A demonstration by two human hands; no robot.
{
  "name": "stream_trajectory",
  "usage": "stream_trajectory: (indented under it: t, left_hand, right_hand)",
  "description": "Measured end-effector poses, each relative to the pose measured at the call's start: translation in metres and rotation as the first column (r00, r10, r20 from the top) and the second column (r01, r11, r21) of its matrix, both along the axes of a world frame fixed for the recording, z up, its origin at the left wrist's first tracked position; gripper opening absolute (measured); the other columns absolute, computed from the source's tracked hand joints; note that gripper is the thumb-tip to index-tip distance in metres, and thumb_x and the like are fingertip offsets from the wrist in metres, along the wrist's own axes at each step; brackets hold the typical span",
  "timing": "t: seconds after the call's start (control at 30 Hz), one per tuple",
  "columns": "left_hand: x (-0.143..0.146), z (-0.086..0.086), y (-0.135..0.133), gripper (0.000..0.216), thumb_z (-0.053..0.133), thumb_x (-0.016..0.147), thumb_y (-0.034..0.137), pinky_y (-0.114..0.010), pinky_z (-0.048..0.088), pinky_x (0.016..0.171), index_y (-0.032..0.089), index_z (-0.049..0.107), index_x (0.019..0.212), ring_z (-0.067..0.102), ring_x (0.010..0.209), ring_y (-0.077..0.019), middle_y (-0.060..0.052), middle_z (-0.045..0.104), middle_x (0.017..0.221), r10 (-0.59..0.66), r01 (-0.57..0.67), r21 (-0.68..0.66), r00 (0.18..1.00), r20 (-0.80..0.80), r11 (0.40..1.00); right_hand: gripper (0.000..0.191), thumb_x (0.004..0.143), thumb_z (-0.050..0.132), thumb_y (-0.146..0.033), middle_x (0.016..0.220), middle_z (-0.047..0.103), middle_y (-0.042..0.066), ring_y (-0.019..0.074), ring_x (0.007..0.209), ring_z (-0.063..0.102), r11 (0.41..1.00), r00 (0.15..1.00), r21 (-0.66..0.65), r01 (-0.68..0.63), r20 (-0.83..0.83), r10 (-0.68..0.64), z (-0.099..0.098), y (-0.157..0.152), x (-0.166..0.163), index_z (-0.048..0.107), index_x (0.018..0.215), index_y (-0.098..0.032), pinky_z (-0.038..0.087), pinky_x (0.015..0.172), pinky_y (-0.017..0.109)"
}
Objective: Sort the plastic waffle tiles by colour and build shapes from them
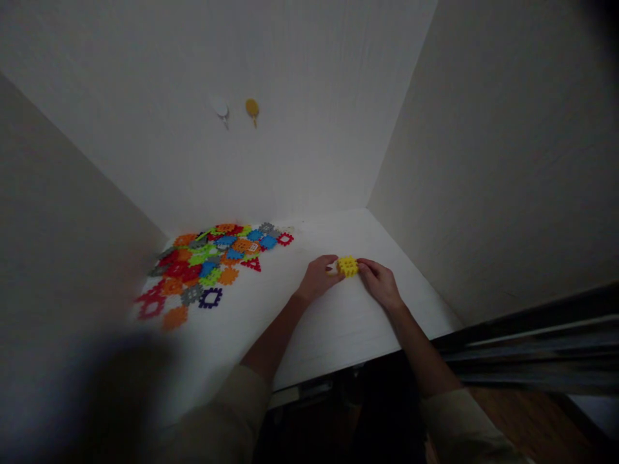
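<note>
Between my two hands is a yellow toothed plastic building piece [347, 265] with square holes in its face; it looks thick, like several tiles joined. My left hand [319, 278] pinches its left side with thumb and fingers. From the other side, my right hand [380, 281] grips the right edge with its fingertips. Both hands are just over the white table, right of the pile of loose pieces. Whether the yellow piece touches the table I cannot tell.
A heap of colourful interlocking tiles [207, 258] spreads over the left of the white table [333, 335]. Nearest the hands are a red triangle tile [252, 263] and a red square frame [285, 239]. Walls enclose the back and sides. Two hooks [252, 108] hang on the back wall.
</note>
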State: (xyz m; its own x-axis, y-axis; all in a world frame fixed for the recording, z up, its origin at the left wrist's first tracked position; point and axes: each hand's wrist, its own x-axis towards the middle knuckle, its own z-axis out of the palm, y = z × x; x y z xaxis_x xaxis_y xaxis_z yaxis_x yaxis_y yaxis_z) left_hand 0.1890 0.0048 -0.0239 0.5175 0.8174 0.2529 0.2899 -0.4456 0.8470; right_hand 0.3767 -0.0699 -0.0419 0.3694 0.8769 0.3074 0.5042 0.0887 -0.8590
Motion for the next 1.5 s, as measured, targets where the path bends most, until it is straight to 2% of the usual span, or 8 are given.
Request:
stream_trajectory:
  t: [0.17,0.3,0.43,0.57,0.67,0.8,1.03,1.5]
  left_hand:
    - [-0.04,0.011,-0.003,0.048,0.072,0.071,0.031,-0.034,0.052,0.085,0.018,0.06,0.115,0.06,0.102,-0.0196,-0.01,0.061,0.117,0.062,-0.058,0.075,0.997,-0.054,0.996]
    - [-0.076,0.009,-0.012,0.04,0.067,0.076,0.032,-0.038,0.047,0.094,0.018,0.06,0.113,0.057,0.108,-0.0212,-0.009,0.061,0.118,0.113,-0.09,0.138,0.979,-0.17,0.986]
    - [-0.1,0.002,-0.027,0.037,0.065,0.078,0.031,-0.039,0.039,0.103,0.017,0.061,0.112,0.052,0.114,-0.0217,-0.008,0.061,0.117,0.105,-0.046,0.218,0.958,-0.267,0.975]
    - [-0.126,0.002,-0.045,0.038,0.064,0.079,0.033,-0.039,0.037,0.103,0.018,0.06,0.114,0.05,0.116,-0.0225,-0.009,0.06,0.12,0.136,-0.058,0.241,0.937,-0.321,0.969]
    - [-0.15,0.005,-0.058,0.046,0.065,0.078,0.037,-0.039,0.036,0.104,0.017,0.057,0.118,0.048,0.119,-0.0238,-0.011,0.056,0.126,0.153,-0.051,0.27,0.915,-0.374,0.962]
    - [-0.175,0.007,-0.072,0.05,0.061,0.08,0.044,-0.04,0.029,0.108,0.016,0.055,0.121,0.044,0.124,-0.0254,-0.013,0.051,0.133,0.174,-0.021,0.323,0.875,-0.451,0.946]
    - [-0.18,0.004,-0.081,0.044,0.053,0.085,0.045,-0.042,0.024,0.11,0.017,0.056,0.119,0.041,0.127,-0.0249,-0.012,0.05,0.134,0.219,-0.032,0.37,0.851,-0.477,0.928]
    - [-0.179,0.003,-0.084,0.043,0.054,0.085,0.044,-0.04,0.025,0.11,0.016,0.057,0.118,0.042,0.126,-0.0241,-0.012,0.051,0.133,0.244,-0.06,0.389,0.863,-0.443,0.919]
  right_hand:
    - [0.045,0.084,0.051,-0.049,0.109,0.067,0.013,0.0241,0.098,0.063,0.992,0.993,0.033,0.118,-0.026,-0.117,0.01,-0.016,0.0,0.066,0.108,-0.014,0.05,0.087,0.041]
    - [0.042,0.084,0.052,-0.049,0.108,0.067,0.013,0.0244,0.095,0.063,0.983,0.985,0.073,0.169,0.009,-0.17,0.02,-0.035,-0.019,0.067,0.105,-0.016,0.05,0.086,0.041]
    - [0.034,0.086,0.051,-0.043,0.111,0.066,0.01,0.0234,0.101,0.061,0.996,0.988,0.049,-0.076,0.138,0.068,0.025,-0.045,-0.058,0.065,0.107,-0.021,0.05,0.089,0.041]
    - [0.035,0.087,0.052,-0.04,0.122,0.061,0.008,0.0239,0.113,0.056,0.925,0.871,-0.038,-0.379,0.325,0.37,0.02,-0.042,-0.098,0.06,0.117,-0.023,0.044,0.1,0.044]
    - [0.038,0.088,0.05,-0.04,0.128,0.057,0.01,0.0254,0.118,0.053,0.884,0.781,-0.066,-0.464,0.441,0.443,0.011,-0.034,-0.118,0.058,0.121,-0.022,0.041,0.102,0.048]
    - [0.04,0.086,0.052,-0.041,0.129,0.056,0.013,0.0288,0.122,0.049,0.867,0.699,-0.083,-0.492,0.555,0.45,-0.002,-0.025,-0.131,0.06,0.119,-0.02,0.041,0.101,0.051]
    - [0.037,0.086,0.051,-0.042,0.129,0.056,0.012,0.0301,0.123,0.048,0.873,0.667,-0.093,-0.478,0.608,0.43,-0.014,-0.025,-0.134,0.063,0.114,-0.021,0.041,0.099,0.052]
    - [0.036,0.088,0.048,-0.042,0.127,0.058,0.011,0.0295,0.121,0.05,0.888,0.642,-0.092,-0.45,0.658,0.394,-0.011,-0.026,-0.135,0.063,0.114,-0.021,0.042,0.098,0.051]
